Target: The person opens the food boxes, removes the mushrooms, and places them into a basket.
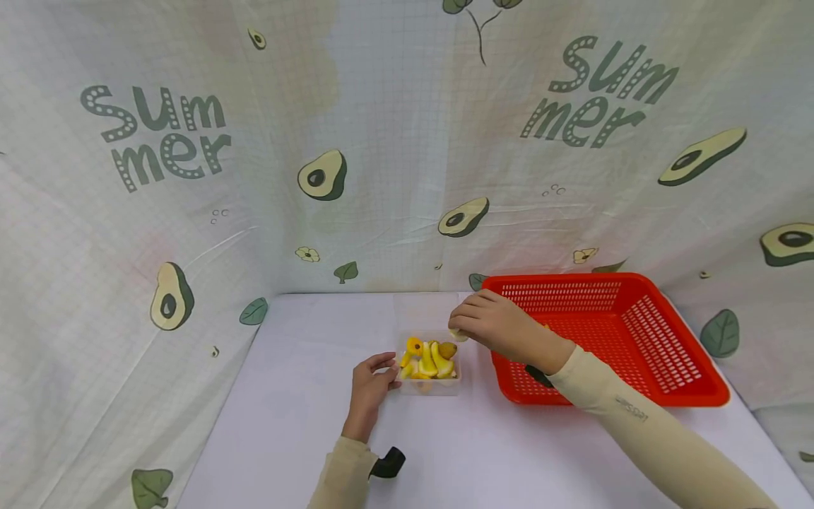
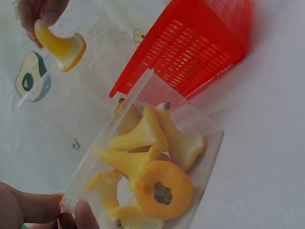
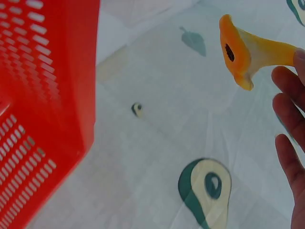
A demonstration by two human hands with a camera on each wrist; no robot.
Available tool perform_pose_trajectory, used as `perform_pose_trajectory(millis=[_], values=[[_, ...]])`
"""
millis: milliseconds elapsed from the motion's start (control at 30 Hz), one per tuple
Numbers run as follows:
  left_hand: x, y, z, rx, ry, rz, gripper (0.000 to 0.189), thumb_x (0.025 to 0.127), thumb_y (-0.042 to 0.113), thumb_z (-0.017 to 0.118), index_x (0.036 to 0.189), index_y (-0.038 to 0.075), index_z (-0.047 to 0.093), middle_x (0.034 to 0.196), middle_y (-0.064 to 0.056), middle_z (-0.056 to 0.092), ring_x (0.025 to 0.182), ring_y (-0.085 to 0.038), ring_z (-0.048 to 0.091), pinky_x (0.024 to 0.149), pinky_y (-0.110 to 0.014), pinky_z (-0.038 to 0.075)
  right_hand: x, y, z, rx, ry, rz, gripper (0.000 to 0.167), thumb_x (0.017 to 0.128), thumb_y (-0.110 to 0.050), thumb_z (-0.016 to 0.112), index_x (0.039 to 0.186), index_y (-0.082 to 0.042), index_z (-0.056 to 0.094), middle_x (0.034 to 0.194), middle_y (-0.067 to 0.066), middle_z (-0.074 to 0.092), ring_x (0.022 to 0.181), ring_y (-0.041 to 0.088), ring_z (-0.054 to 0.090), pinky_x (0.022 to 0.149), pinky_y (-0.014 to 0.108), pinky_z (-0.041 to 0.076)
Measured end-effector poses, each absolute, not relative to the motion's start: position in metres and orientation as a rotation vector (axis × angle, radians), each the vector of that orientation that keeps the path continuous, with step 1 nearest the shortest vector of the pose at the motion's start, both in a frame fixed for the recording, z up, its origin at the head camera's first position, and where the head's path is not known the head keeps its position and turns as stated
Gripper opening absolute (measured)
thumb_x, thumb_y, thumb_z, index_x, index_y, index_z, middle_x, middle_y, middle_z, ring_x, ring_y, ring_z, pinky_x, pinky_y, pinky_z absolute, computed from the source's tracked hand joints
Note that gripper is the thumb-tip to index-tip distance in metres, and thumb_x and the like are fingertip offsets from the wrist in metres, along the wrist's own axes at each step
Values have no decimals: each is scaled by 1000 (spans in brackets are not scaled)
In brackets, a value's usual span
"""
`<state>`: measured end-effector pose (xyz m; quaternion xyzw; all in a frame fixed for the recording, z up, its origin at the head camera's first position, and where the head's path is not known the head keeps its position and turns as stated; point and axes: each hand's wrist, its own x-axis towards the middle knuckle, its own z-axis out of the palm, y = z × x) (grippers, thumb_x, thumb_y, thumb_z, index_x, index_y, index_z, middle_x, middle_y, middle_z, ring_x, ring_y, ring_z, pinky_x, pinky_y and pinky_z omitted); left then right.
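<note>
My right hand is raised at the red basket's left edge, behind and right of a clear plastic box. Its thumb and fingertips pinch the stem of a yellow trumpet-shaped mushroom, whose wide cap has a dark spot in the middle. At the box's left side, my left hand grips the edge of the clear plastic box between thumb and fingers, as the left wrist view shows. Several similar yellow mushrooms lie piled in the box. The box's transparent lid is folded back behind it.
A large red perforated basket stands to the right, partly covered by my right forearm; a bit of yellow shows in it. White cloth covers the table. Behind it hangs a sheet printed with avocados and lettering.
</note>
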<state>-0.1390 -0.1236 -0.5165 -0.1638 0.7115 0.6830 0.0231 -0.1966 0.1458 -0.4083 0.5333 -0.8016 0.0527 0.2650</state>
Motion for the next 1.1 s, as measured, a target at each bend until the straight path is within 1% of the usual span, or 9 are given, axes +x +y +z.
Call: perform_pose_trajectory(millis=[200,333,367,467,567,633,933,1100], values=[[-139,-123,-517,-512,2199,2115,33,96,-7,68,129,-12,67,112,-19,65,72,-15,60,66,-24,64,-195,170,-403,1375,-2197,190,33,78,-9,93,106,-13,75,102,-4,75,101,19,68,93,40,60],[-140,-124,-517,-516,2205,2106,33,96,-7,68,129,-12,67,112,-18,65,72,-15,60,66,-24,64,-194,188,-400,1327,-2235,213,37,75,-6,94,106,-11,75,102,-2,75,100,22,68,92,43,61],[-140,-124,-517,-515,2203,2106,33,96,-7,68,129,-12,67,112,-18,65,72,-15,60,66,-24,64,-195,193,-399,1320,-2243,212,40,72,-4,96,106,-11,75,103,-1,74,100,23,68,91,44,60],[-140,-124,-518,-514,2195,2112,33,96,-7,68,129,-12,66,112,-18,65,72,-15,61,66,-23,64,-196,207,-399,1291,-2268,207,42,72,-4,96,107,-10,75,103,-1,74,100,23,68,90,45,61],[-140,-124,-518,-507,2187,2118,32,97,-8,67,129,-13,66,111,-18,64,72,-15,61,66,-23,64,-197,220,-401,1266,-2302,201,39,73,-6,95,107,-10,75,102,0,75,99,23,68,89,46,61],[-140,-125,-518,-502,2183,2122,32,97,-8,67,129,-13,66,111,-18,64,72,-15,61,66,-23,64,-197,229,-404,1244,-2334,195,34,76,-8,93,106,-10,76,101,0,75,98,23,69,88,46,62],[-140,-125,-518,-495,2194,2115,33,97,-8,67,129,-14,65,109,-17,64,73,-14,61,65,-23,63,-199,256,-421,1184,-2489,146,30,77,-10,93,102,-14,77,99,-3,75,96,21,69,87,44,62],[-140,-124,-518,-499,2205,2106,32,97,-6,67,129,-13,66,110,-18,64,74,-15,61,66,-23,64,-201,263,-430,1191,-2564,169,24,81,-9,90,101,-14,77,98,-3,75,94,20,69,86,45,62]])
